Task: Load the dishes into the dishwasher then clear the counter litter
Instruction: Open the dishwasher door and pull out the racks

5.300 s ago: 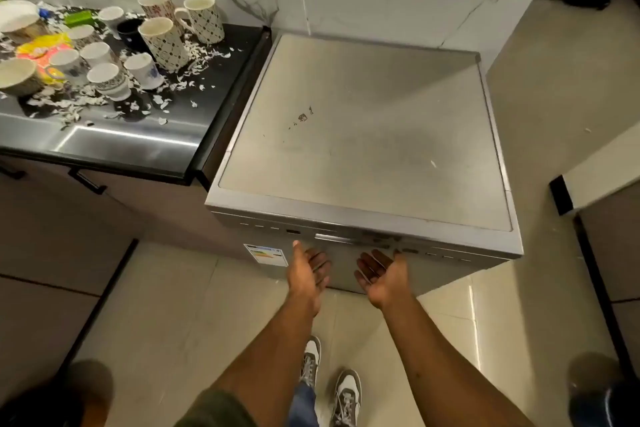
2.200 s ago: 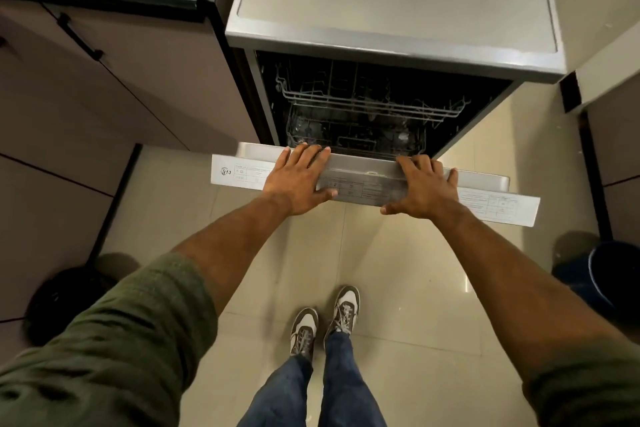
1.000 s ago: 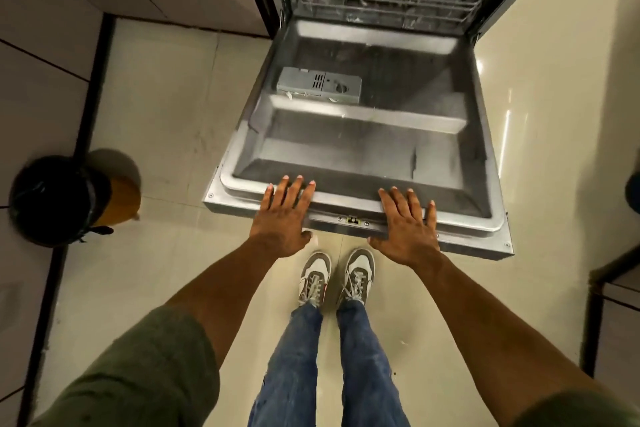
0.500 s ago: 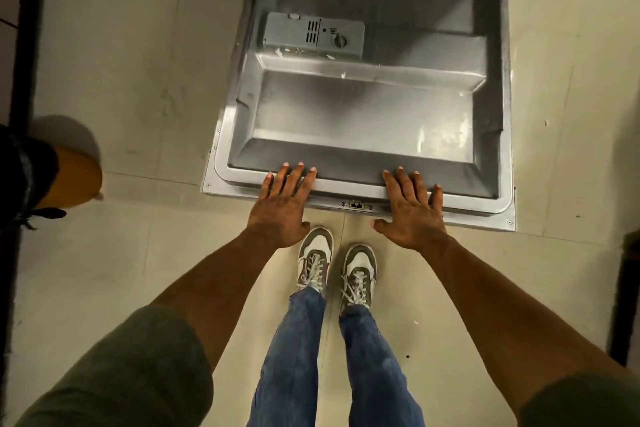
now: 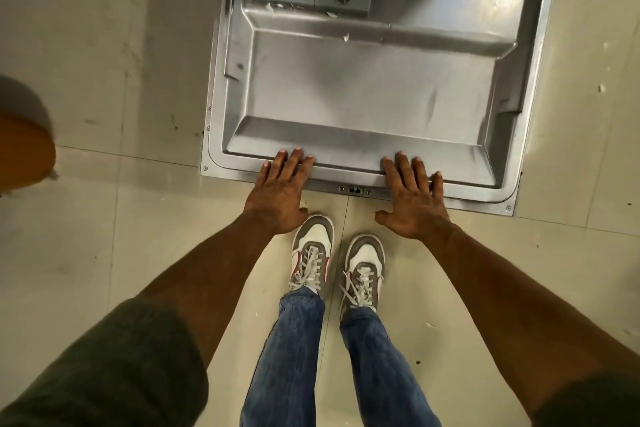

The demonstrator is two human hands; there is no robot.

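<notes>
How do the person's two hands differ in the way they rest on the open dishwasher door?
The left hand lies near the left end of the dishwasher door edge; the right hand sits past the latch, nearer the middle. The left hand keeps its fingers close together, while the right hand spreads them wider. The left thumb tucks near the shoe; the right thumb juts out sideways. Both lie flat, fingers straight, on the door's near rim.

brushed metal door, glossy tiled floor
</notes>
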